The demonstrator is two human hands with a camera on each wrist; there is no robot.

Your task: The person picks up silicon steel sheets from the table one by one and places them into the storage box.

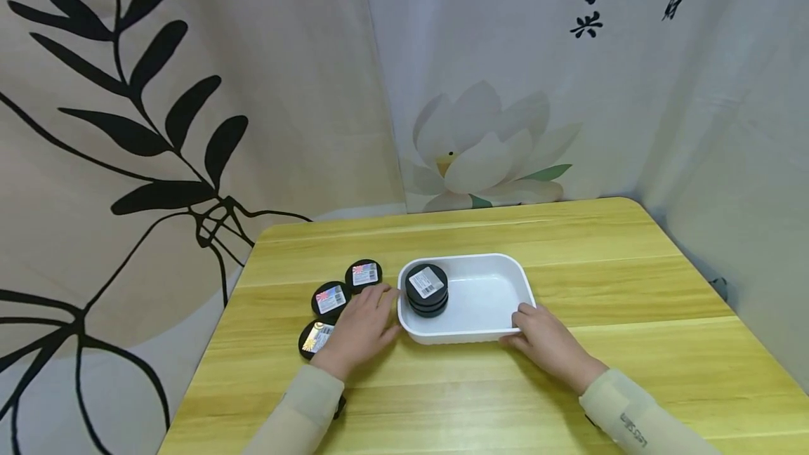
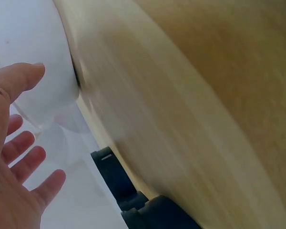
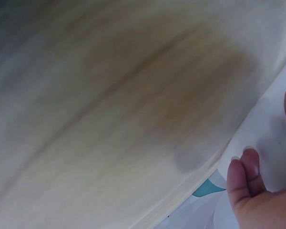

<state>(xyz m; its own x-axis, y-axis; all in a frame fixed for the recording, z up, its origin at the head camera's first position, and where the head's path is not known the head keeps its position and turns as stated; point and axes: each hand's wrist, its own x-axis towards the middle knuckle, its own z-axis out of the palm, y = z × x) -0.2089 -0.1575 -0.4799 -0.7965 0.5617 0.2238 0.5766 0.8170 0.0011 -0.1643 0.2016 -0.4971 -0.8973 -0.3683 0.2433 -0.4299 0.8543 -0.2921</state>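
A white rectangular tray (image 1: 483,293) lies on the table, with a small stack of flat round black cases (image 1: 426,288) at its left end. The top case bears a barcode label. My right hand (image 1: 550,343) pinches the tray's front right corner, thumb outside and fingers over the rim. Beside the tray's left wall, my left hand (image 1: 360,325) has extended fingers; they look spread and empty in the left wrist view. Left of that hand lie three labelled black cases: a far one (image 1: 364,274), a middle one (image 1: 330,298) and a nearer one (image 1: 314,338), partly covered.
Another dark object (image 1: 340,407) shows partly from under the left sleeve. The yellow wooden table (image 1: 632,286) extends right of the tray. Behind it hangs a pale curtain (image 1: 303,90) printed with leaves, a lotus and black characters.
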